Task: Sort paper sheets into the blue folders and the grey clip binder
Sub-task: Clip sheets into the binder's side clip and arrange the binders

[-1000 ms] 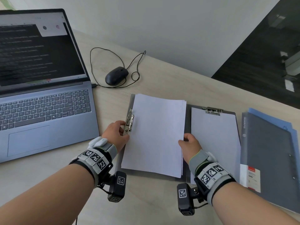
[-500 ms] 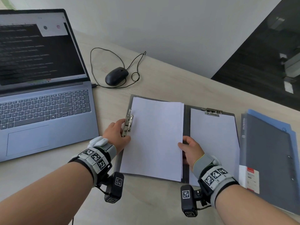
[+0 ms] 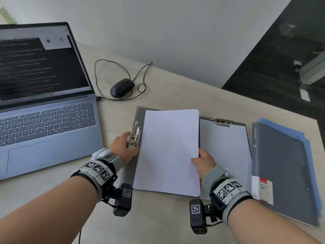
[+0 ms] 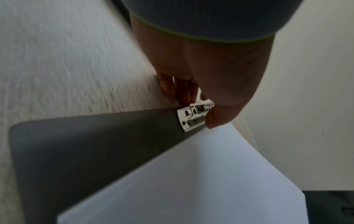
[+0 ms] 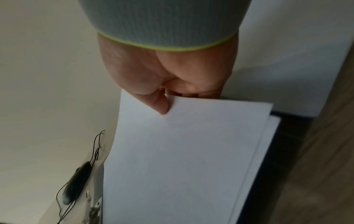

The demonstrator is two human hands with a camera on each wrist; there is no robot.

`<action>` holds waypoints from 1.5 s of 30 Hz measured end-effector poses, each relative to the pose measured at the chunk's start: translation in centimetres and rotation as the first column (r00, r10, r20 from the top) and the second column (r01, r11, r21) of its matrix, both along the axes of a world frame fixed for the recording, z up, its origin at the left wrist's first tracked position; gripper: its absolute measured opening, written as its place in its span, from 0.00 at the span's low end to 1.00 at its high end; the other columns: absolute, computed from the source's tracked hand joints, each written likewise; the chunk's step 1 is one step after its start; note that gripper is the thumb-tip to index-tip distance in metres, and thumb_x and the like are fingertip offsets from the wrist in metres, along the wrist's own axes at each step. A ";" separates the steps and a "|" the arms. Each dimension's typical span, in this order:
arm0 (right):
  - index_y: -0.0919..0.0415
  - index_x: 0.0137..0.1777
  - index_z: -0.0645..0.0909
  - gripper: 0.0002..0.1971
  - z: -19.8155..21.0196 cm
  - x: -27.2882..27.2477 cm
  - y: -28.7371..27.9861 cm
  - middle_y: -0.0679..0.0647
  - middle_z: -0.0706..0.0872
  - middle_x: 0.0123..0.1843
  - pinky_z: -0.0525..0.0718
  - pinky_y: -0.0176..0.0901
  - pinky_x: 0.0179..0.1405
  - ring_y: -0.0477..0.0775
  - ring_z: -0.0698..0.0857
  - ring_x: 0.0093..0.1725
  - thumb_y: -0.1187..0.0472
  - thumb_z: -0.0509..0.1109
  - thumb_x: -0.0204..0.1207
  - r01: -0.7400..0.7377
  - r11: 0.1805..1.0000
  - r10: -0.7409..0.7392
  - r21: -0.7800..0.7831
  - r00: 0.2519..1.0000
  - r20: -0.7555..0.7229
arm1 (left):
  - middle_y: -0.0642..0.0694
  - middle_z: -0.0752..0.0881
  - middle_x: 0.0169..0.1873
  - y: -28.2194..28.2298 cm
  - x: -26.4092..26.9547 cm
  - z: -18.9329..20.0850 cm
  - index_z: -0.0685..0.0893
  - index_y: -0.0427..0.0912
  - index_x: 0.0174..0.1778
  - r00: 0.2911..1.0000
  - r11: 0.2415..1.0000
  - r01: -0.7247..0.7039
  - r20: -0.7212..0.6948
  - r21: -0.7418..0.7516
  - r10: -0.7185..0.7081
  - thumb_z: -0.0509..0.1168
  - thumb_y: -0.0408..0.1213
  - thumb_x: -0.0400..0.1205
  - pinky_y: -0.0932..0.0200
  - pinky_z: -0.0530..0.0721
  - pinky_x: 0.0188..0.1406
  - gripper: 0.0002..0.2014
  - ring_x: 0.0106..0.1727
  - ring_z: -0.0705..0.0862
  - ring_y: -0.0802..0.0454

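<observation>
The grey clip binder (image 3: 128,173) lies open on the table in front of me. My left hand (image 3: 123,147) grips the metal side clip (image 3: 134,137) at its left edge; in the left wrist view the thumb lies over the clip (image 4: 191,119). A stack of white paper (image 3: 168,152) rests on the binder's left half, its left edge against the clip. My right hand (image 3: 202,162) pinches the stack's right edge, thumb on top of the paper (image 5: 182,159). A single sheet (image 3: 226,155) sits under the top clip (image 3: 222,122) on the right half. Blue folders (image 3: 309,155) lie at the right.
A dark grey folder (image 3: 281,169) lies on top of the blue folders near the table's right edge. An open laptop (image 3: 44,120) fills the left side. A black wired mouse (image 3: 121,87) and its looped cable lie behind the binder.
The paper stack has slid toward me and squared up on the binder's left half. My right hand came nearer with it. The left hand has stayed on the side clip.
</observation>
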State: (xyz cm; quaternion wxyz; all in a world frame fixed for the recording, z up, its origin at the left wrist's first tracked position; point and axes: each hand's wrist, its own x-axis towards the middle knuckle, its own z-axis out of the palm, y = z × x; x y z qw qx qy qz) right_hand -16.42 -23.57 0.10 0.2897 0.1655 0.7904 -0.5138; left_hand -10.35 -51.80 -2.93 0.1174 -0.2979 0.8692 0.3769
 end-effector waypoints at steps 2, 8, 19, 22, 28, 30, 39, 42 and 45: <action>0.47 0.45 0.83 0.21 0.7 -0.1 1.5 0.60 0.90 0.48 0.85 0.63 0.56 0.67 0.87 0.50 0.77 0.61 0.72 0.074 0.997 -0.075 -0.004 0.996 -0.048 | 0.44 0.80 0.52 0.2 -0.2 0.5 0.71 0.48 0.78 0.999 0.998 -0.048 -0.019 0.039 0.049 0.70 0.45 0.72 0.49 0.82 0.55 0.36 0.51 0.80 0.46; 0.51 0.53 0.85 0.21 2.8 0.1 4.5 0.62 0.90 0.56 0.85 0.68 0.60 0.67 0.88 0.54 0.77 0.61 0.75 0.184 0.971 -0.203 -0.155 0.972 -0.115 | 0.49 0.81 0.62 3.8 -1.0 3.9 0.72 0.49 0.78 0.967 0.981 -0.052 -0.237 0.188 0.096 0.71 0.48 0.70 0.56 0.79 0.61 0.38 0.58 0.82 0.50; 0.50 0.49 0.87 0.18 6.1 0.6 3.0 0.51 0.92 0.49 0.80 0.55 0.57 0.60 0.87 0.55 0.74 0.66 0.72 0.047 0.936 -0.142 -0.349 0.957 -0.253 | 0.51 0.93 0.40 5.2 -0.7 8.4 0.89 0.45 0.47 0.913 0.744 0.019 -0.315 0.667 0.259 0.67 0.23 0.81 0.54 0.84 0.52 0.12 0.42 0.90 0.55; 0.58 0.54 0.86 0.17 6.2 1.5 3.3 0.52 0.93 0.49 0.83 0.45 0.53 0.54 0.90 0.53 0.77 0.67 0.73 -0.041 0.952 -0.051 -0.302 0.955 -0.291 | 0.61 0.91 0.31 5.2 0.7 8.2 0.88 0.48 0.43 0.933 0.807 0.029 -0.305 0.590 0.189 0.67 0.21 0.80 0.67 0.81 0.44 0.15 0.33 0.87 0.68; 0.60 0.49 0.89 0.11 6.0 2.5 3.3 0.57 0.93 0.49 0.87 0.45 0.55 0.54 0.91 0.51 0.71 0.73 0.69 -0.034 0.963 -0.048 -0.269 0.956 -0.291 | 0.67 0.88 0.33 5.9 1.8 8.6 0.84 0.55 0.43 0.963 0.916 0.104 -0.271 0.387 0.005 0.71 0.31 0.80 0.78 0.76 0.37 0.11 0.35 0.83 0.75; 0.62 0.47 0.89 0.10 6.1 2.6 3.2 0.56 0.93 0.46 0.87 0.41 0.51 0.51 0.91 0.48 0.75 0.71 0.72 -0.042 0.966 -0.035 -0.256 0.957 -0.289 | 0.65 0.86 0.38 6.1 1.9 8.9 0.85 0.54 0.47 0.965 0.942 0.110 -0.263 0.316 -0.025 0.70 0.35 0.81 0.79 0.74 0.36 0.07 0.39 0.82 0.71; 0.57 0.30 0.64 0.19 4.9 2.4 3.0 0.51 0.67 0.28 0.68 0.45 0.36 0.53 0.66 0.32 0.63 0.73 0.73 0.062 0.995 -0.077 -0.079 0.977 -0.198 | 0.50 0.90 0.40 6.3 2.3 7.4 0.89 0.51 0.47 0.971 0.957 0.132 -0.228 0.256 -0.073 0.67 0.39 0.84 0.70 0.76 0.42 0.06 0.44 0.85 0.51; 0.56 0.33 0.77 0.11 4.7 2.2 2.7 0.46 0.81 0.27 0.77 0.45 0.38 0.56 0.77 0.34 0.70 0.70 0.74 0.044 0.994 -0.067 -0.100 0.968 -0.241 | 0.59 0.89 0.33 6.1 2.2 7.0 0.87 0.58 0.39 0.977 0.918 0.123 -0.207 0.377 -0.046 0.69 0.38 0.81 0.62 0.81 0.42 0.09 0.40 0.85 0.55; 0.57 0.47 0.86 0.13 4.0 2.2 2.2 0.56 0.90 0.42 0.85 0.53 0.49 0.60 0.87 0.44 0.75 0.67 0.72 0.094 0.976 -0.124 -0.194 0.981 -0.151 | 0.55 0.87 0.33 6.2 1.9 6.5 0.86 0.52 0.41 0.997 0.932 0.067 -0.067 0.357 -0.046 0.69 0.35 0.82 0.63 0.81 0.37 0.07 0.36 0.85 0.53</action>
